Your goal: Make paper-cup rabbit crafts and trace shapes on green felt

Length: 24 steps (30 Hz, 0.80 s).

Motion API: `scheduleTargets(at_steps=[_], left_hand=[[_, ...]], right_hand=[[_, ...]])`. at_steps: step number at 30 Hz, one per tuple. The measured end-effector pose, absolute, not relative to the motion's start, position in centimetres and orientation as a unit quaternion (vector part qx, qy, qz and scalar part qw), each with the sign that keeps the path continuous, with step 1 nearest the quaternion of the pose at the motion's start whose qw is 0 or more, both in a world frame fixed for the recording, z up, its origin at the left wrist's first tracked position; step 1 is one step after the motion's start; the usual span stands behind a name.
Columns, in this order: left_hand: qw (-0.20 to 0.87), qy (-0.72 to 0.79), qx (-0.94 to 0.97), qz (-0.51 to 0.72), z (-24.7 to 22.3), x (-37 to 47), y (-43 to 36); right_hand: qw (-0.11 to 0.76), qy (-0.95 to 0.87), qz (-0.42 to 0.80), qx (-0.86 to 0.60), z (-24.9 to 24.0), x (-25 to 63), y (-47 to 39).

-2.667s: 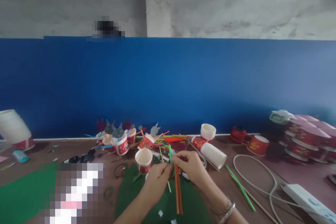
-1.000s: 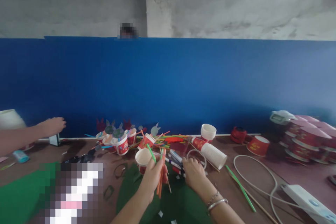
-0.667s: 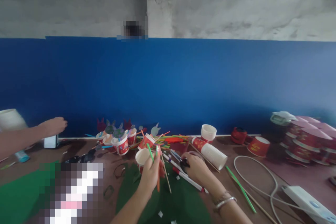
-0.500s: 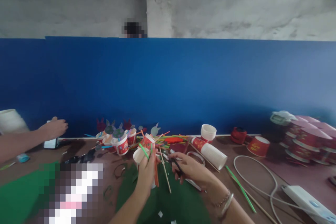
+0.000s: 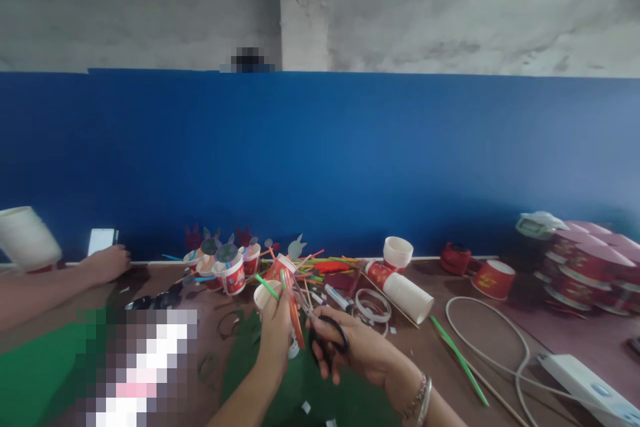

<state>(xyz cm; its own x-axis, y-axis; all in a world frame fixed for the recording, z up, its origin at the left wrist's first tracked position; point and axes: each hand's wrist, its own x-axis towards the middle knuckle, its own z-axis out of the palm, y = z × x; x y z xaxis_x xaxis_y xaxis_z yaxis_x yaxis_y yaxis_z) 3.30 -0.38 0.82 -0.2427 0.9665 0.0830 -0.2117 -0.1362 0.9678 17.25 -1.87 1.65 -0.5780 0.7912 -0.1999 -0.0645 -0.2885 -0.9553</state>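
Scissors (image 5: 313, 332), black-handled metal, gripped by right fingers (image 5: 336, 373), point toward eleven o'clock; left fingers (image 5: 283, 310) clamp slim orange strips (image 5: 299, 332), apparently for steadiness.

The slender straws (image 5: 299, 330) are orange, the one crossing nearby, a thin straw (image 5: 267, 287), bright green, and the metal scissors (image 5: 341, 331) have black loop handles. Dark green covers the flat sheet (image 5: 293, 400); the squat paper cup (image 5: 493, 279) is red with yellow print, the tall smooth partition (image 5: 320, 167) plain blue.
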Motion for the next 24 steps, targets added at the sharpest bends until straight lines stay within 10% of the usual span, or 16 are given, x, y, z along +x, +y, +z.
scheduleTargets(at_steps=[24], left_hand=[[0.445, 0.498, 0.501, 0.55, -0.1, 3.8, -0.7]], right_hand=[[0.488, -0.427, 0.663, -0.374, 0.6, 14.0, -2.7]])
